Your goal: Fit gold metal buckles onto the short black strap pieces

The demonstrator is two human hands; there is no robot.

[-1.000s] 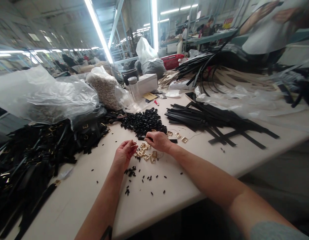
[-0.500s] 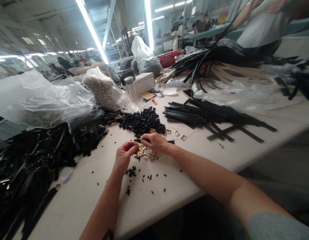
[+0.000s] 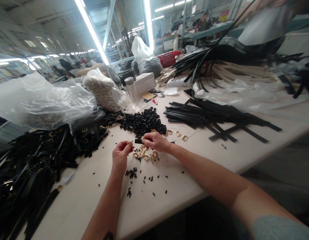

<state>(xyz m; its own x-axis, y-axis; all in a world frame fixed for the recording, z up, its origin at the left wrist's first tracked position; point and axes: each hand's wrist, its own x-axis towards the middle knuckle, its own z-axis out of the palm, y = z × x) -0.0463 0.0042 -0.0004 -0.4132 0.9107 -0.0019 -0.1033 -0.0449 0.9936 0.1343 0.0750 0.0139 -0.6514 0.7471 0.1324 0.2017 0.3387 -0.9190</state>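
Between thumb and fingers, my left hand (image 3: 122, 153) pinches a small gold buckle (image 3: 130, 142). My right hand (image 3: 155, 141) grips a black strap (image 3: 138, 141), whose flat end points left at the buckle with a small gap between them. Beneath the hands lie several loose gold buckles (image 3: 146, 156). Just beyond them is a heap of small black loops (image 3: 144, 121). Tiny black pieces (image 3: 131, 173) are scattered on the table nearer to me. A few more gold buckles (image 3: 184, 137) lie right of my right hand.
Black straps (image 3: 194, 113) lie piled at right on the pale table (image 3: 184, 193). A mass of black straps with gold buckles (image 3: 44, 156) covers the left side. Plastic bags (image 3: 57, 100), a clear jar (image 3: 131, 88) and a white box (image 3: 145, 81) stand behind. Another person (image 3: 264, 23) is at far right.
My left hand has moved slightly left with the buckle, away from the strap. More of the strap's end now shows in front of my right hand.
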